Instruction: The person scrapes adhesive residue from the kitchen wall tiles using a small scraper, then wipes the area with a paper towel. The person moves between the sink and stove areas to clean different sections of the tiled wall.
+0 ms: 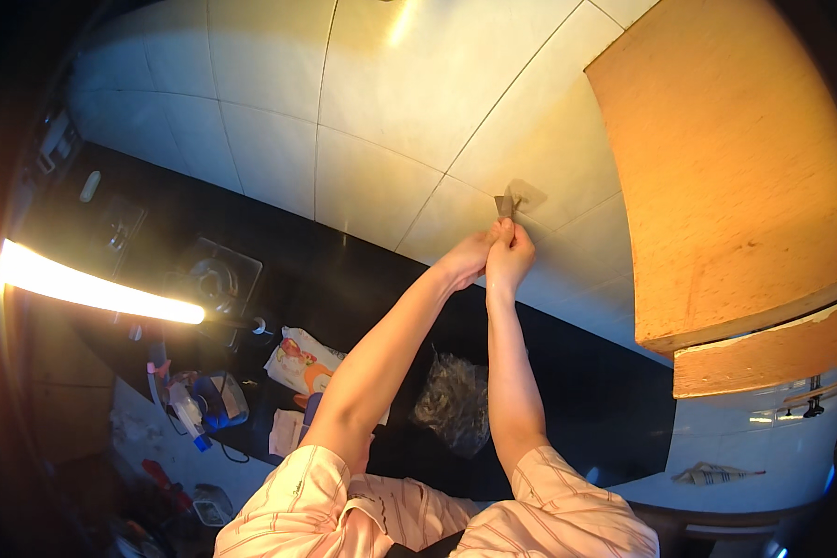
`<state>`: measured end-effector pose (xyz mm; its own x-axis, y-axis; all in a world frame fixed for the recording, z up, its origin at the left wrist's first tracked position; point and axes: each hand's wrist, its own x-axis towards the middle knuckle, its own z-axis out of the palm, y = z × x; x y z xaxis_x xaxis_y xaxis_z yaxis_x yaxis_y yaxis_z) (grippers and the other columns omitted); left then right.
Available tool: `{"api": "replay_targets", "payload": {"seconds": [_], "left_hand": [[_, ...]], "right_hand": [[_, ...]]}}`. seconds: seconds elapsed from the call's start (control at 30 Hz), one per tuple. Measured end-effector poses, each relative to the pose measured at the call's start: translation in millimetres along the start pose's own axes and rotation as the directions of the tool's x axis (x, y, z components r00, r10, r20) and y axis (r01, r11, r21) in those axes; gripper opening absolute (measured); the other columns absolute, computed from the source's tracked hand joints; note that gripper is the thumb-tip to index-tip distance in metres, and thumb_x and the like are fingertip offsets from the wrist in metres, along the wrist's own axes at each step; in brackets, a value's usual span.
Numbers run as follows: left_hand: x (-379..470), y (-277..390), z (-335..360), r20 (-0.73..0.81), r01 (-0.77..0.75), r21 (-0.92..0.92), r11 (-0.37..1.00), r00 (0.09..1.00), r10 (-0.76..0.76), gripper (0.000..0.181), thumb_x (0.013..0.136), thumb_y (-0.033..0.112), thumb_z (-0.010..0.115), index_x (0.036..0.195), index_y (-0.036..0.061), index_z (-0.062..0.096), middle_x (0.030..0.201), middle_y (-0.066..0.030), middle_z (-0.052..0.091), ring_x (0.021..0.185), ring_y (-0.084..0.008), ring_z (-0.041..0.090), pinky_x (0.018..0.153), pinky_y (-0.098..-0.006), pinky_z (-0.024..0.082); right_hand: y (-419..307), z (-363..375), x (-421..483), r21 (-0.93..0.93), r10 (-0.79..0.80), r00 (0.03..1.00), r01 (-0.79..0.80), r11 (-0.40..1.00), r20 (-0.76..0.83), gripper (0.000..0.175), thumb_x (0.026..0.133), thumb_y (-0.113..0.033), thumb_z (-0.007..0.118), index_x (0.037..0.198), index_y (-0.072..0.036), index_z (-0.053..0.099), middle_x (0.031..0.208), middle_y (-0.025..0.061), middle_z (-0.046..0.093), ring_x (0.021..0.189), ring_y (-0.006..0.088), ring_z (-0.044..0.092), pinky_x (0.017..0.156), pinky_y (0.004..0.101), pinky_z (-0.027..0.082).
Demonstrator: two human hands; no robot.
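Observation:
Both arms reach up to the pale tiled wall (383, 84). My right hand (510, 254) is closed around the handle of a small flat-bladed scraper (506, 206). My left hand (471, 254) presses against it, its fingers meeting the right ones at the tool's base; how much of the handle it holds is hidden. The blade stands upright near the wall, beside a small hook-like fitting (519, 202) and a shadow. Whether the blade touches the tile, I cannot tell.
Below is a black countertop (586, 390) with a clear plastic bag (453, 404), a printed packet (303, 359), a blue container (220, 401) and a gas hob (216, 279). A wooden cabinet (725, 174) hangs at right. A lit tube lamp (104, 286) crosses the left side.

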<state>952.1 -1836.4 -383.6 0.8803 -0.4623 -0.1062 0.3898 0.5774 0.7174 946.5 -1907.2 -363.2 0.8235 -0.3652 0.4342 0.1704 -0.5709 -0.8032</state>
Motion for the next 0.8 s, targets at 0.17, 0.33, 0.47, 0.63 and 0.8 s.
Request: {"api": "replay_targets", "payload": {"seconds": [0.17,0.33,0.47,0.63,0.8], "left_hand": [[-8,2,4,-0.093,-0.026,0.267,0.963,0.994,0.053,0.048,0.103,0.044,0.032,0.111,0.0025,0.056,0.094,-0.006,0.062,0.081,-0.0125,0.058,0.071,-0.0285,0.05],[-4,-2,-20,-0.05,-0.041,0.385,0.922,0.997,0.065,0.049,0.103,0.042,0.033,0.104,0.0013,0.061,0.089,-0.0054,0.063,0.079,-0.0131,0.058,0.073,-0.0297,0.049],[-23,4,-9,-0.244,-0.118,0.746,0.655,0.867,0.434,0.037,0.098,0.032,0.048,0.1,-0.0025,0.061,0.087,-0.0127,0.066,0.082,-0.022,0.063,0.076,-0.0333,0.05],[-17,31,5,-0.134,-0.242,0.922,0.304,0.537,0.833,0.024,0.088,0.019,0.062,0.098,-0.0028,0.062,0.089,-0.0171,0.067,0.082,-0.0287,0.066,0.073,-0.037,0.051],[-7,35,17,-0.168,-0.295,0.873,0.389,0.566,0.807,0.016,0.084,0.014,0.066,0.088,-0.002,0.063,0.083,-0.0146,0.067,0.075,-0.0264,0.065,0.068,-0.0371,0.051]], "right_hand": [[9,1,-2,0.304,0.205,0.967,-0.244,0.921,0.153,0.028,0.097,-0.021,0.051,0.091,0.003,0.065,0.077,0.0105,0.066,0.072,0.0162,0.059,0.068,0.0307,0.047],[29,-8,2,0.324,0.202,0.894,-0.345,0.881,0.4,0.028,0.099,-0.021,0.048,0.091,0.001,0.062,0.069,0.0008,0.058,0.063,0.0082,0.05,0.057,0.0249,0.041],[36,-37,-25,0.212,0.331,0.792,-0.491,0.845,0.513,0.03,0.1,-0.029,0.049,0.088,-0.004,0.06,0.059,-0.0028,0.049,0.046,0.005,0.039,0.043,0.0208,0.029],[56,-65,-28,0.084,0.288,0.861,-0.352,0.932,0.42,0.03,0.1,-0.029,0.045,0.09,-0.005,0.059,0.057,-0.0011,0.047,0.047,0.0071,0.041,0.044,0.0227,0.03],[5,-90,7,0.064,0.095,0.906,-0.133,0.989,0.412,0.023,0.101,-0.019,0.042,0.104,-0.003,0.057,0.065,0.0005,0.051,0.054,0.0078,0.047,0.049,0.0231,0.04]]}}
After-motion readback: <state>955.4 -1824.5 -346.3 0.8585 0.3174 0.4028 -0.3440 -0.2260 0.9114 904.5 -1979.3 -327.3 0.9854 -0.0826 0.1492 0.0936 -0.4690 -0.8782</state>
